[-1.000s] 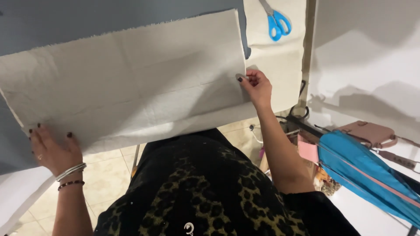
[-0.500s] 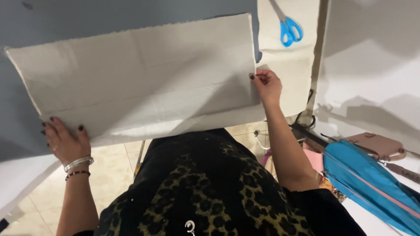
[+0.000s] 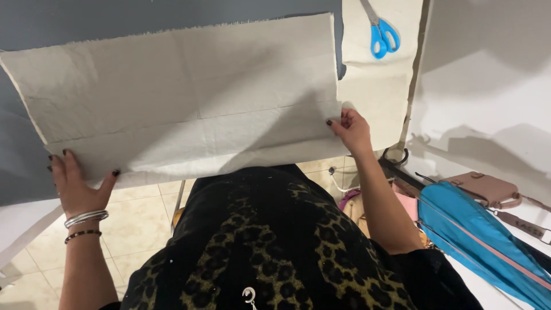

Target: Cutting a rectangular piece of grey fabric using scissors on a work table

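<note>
Holding cream fabric panel spread over grey counter, near edge hanging off. Left hand grips near-left corner, right hand pinches right edge. Step: aligning fold. Next move needs even tension. Blue scissors far right.

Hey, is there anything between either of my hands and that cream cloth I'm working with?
No. Both hands are already on the cream cloth: the left hand grips its lower left corner, and the right hand pinches its lower right corner. The blue-handled scissors lie apart, on another cloth piece beyond it.
</note>
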